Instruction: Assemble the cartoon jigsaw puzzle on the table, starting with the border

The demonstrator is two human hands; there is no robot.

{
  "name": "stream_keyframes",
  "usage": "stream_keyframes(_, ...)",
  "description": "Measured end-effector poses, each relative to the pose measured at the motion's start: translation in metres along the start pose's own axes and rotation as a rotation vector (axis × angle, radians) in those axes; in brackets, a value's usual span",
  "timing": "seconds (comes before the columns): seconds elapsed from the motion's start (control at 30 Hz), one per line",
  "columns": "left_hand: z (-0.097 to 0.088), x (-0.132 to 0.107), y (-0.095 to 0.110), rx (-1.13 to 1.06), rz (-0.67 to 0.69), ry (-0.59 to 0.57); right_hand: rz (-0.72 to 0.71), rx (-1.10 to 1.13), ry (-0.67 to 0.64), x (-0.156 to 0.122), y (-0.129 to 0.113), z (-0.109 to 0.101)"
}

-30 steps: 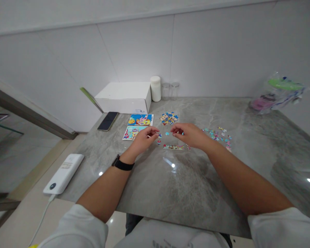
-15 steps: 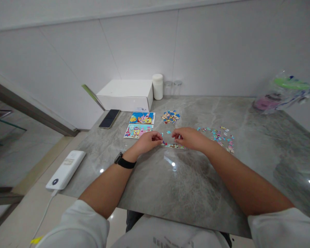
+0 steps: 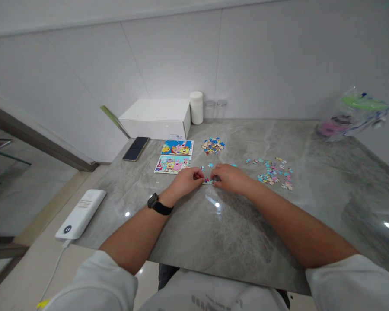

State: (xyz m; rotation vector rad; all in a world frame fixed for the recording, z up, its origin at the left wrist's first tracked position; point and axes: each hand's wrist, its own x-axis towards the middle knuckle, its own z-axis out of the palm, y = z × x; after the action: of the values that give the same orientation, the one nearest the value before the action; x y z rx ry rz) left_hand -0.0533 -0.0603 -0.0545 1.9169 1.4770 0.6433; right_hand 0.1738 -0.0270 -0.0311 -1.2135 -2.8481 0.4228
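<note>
Left grip: While thumb and fingers of the left hand (image 3: 189, 179) stand narrow at the left end of the jigsaw strip (image 3: 208, 181), I cannot tell whether they pinch a piece.
Right grip: the right hand (image 3: 225, 177) curls low over the strip's right part, hiding it; fingers narrow, contents unclear.
Jigsaw strip: flat on the table (image 3: 214, 246), between the hands, only a short stretch showing.
Handling the strip: best, I judge, to steady one end with light fingertips, align tab with socket, then press straight down; squeezing inward could buckle such thin card.
Blue piece: a loose blue piece (image 3: 210, 165) lies just beyond the strip, where a careless knuckle could brush it.
Scattered pieces: the pastel pieces (image 3: 272, 177) spread to the right of the strip.
Piece pile: a mixed pile (image 3: 213, 146) sits farther beyond the strip.
Picture cards: the teal cartoon card (image 3: 168, 165) and the blue cartoon card (image 3: 177, 147) lie beyond the strip to its left, handy for checking colours.
</note>
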Motion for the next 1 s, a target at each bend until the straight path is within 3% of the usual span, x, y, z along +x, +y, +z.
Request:
stream_keyframes(0.63,0.004,-0.005,0.01,0.25,0.076,0.032,0.008,-0.006,-0.005,0.002,0.0,0.005)
stream_keyframes(1.0,0.006,-0.006,0.012,0.291,0.076,0.029,0.017,-0.002,0.001,0.002,-0.003,0.004)
